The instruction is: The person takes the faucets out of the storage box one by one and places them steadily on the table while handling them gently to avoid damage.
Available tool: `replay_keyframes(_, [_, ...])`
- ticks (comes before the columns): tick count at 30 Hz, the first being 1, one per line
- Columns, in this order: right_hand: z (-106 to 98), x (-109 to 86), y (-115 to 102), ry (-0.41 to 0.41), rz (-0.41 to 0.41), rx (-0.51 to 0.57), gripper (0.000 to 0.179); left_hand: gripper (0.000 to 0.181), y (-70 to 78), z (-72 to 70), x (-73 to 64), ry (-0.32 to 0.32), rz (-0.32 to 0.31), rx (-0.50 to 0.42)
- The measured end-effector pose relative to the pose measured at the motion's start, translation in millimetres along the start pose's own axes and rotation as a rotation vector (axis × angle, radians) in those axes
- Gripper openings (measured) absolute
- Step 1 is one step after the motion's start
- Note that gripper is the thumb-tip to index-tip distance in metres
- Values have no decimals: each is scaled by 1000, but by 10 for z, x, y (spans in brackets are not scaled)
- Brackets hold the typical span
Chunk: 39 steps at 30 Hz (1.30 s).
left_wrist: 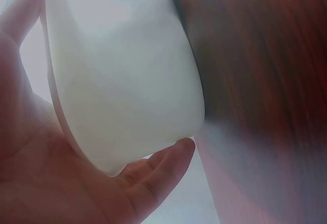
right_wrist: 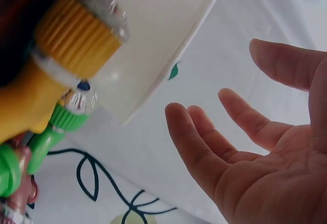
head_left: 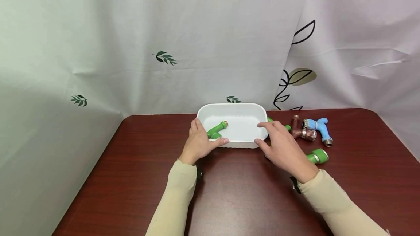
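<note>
A white plastic tub (head_left: 234, 143) stands at the back of the table, with a green tap (head_left: 216, 129) lying in its left end. My left hand (head_left: 198, 142) grips that end, its thumb along the front rim and its fingers round the left side. The left wrist view shows the fingers (left_wrist: 163, 173) curled about the tub's corner. By the front right corner is my right hand (head_left: 282, 146), which holds nothing. Its fingers (right_wrist: 196, 147) are spread and loosely bent, apart from the tub wall in the right wrist view.
Right of the tub lie a brown tap (head_left: 296, 128), a light blue tap (head_left: 323, 130) and a green tap (head_left: 318, 156) partly behind the right hand. A yellow tap (right_wrist: 76, 40) shows close up in the right wrist view. Behind the table hangs a white patterned sheet (head_left: 197, 46).
</note>
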State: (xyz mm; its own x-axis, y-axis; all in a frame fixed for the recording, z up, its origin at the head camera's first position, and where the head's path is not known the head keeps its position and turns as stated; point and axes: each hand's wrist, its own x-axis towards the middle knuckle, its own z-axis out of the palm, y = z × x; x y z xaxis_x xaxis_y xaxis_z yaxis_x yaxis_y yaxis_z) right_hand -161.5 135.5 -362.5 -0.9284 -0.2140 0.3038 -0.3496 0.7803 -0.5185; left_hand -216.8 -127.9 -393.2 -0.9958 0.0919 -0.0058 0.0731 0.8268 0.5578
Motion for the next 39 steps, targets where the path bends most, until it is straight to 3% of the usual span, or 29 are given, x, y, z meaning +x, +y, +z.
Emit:
replay_keyframes(15, [293, 177, -151, -15, -124, 21, 22, 139, 14, -22, -34, 24, 21, -15])
replay_keyframes(23, [400, 295, -222, -133, -179, 82, 31, 138, 6, -14, -32, 30, 21, -24])
replay_keyframes(39, [603, 461, -254, -239, -207, 161, 44, 137, 1, 9, -17, 35, 24, -4])
